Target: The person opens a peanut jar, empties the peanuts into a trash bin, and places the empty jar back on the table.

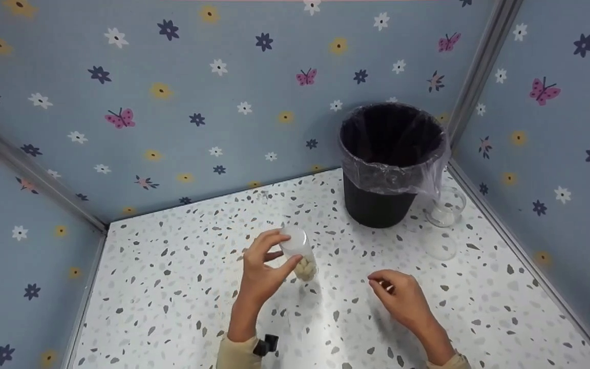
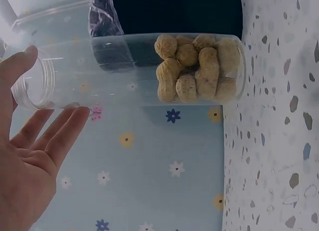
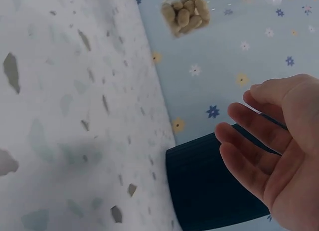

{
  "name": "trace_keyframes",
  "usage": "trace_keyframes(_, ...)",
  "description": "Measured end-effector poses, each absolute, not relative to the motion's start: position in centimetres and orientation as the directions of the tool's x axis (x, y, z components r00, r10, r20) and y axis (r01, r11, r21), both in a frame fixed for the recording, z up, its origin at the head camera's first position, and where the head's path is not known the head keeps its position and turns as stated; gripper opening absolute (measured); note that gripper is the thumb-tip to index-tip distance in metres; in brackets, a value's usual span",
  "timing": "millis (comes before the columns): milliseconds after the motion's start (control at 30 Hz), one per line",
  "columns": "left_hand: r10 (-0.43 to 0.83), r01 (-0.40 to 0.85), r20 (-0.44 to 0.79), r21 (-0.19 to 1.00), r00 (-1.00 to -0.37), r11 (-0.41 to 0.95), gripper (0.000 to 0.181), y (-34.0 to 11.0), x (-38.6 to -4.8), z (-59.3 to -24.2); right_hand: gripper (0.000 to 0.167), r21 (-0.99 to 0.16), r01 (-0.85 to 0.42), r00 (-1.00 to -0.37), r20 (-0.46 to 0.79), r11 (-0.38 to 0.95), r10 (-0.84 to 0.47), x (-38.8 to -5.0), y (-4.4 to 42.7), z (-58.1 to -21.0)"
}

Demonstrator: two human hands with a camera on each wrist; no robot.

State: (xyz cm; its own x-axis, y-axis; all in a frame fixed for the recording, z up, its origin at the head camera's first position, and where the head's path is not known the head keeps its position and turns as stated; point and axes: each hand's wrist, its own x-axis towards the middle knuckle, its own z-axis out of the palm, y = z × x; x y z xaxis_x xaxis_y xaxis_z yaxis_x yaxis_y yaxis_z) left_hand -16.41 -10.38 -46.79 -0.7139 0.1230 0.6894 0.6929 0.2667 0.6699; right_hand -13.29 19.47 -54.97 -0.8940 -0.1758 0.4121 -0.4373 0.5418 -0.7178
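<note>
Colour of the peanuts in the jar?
The peanuts are tan; best seen in the left wrist view.

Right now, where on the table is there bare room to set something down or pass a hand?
The widest bare patch of table runs from the left hand to the left wall. A narrower gap lies between the jar of peanuts and the right hand. The back right is crowded: bin and clear container sit close together.

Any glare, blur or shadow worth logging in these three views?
Head: a bright glare streak runs down the tabletop just below the jar; left wrist: the peanuts look fairly crisp through the clear wall; right wrist: the tabletop is softly blurred at the left, with a faint dark shadow low on it.
</note>
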Motion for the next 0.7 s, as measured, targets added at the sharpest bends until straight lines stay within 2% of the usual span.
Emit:
trace_keyframes(267,0.213,0.691,0.657,0.687,-0.723,0.225,0.037,-8.3,-14.8,-45.6,0.019,-0.699,-0.516,-0.853,0.475,0.495,-0.218,-13.1,18.2,-51.6)
trace_keyframes(467,0.236,0.726,0.688,0.665,-0.686,0.174,0.038,-7.2,-14.6,-45.1,0.031,-0.666,-0.565,-0.821,0.51,0.487,-0.257,-13.7,17.1,-50.4)
trace_keyframes(700,0.198,0.769,0.745,0.631,-0.637,0.1,0.041,-6.2,-14.6,-44.9,0.05,-0.703,-0.544,-0.839,0.468,0.459,-0.277,-13.9,16.3,-51.1)
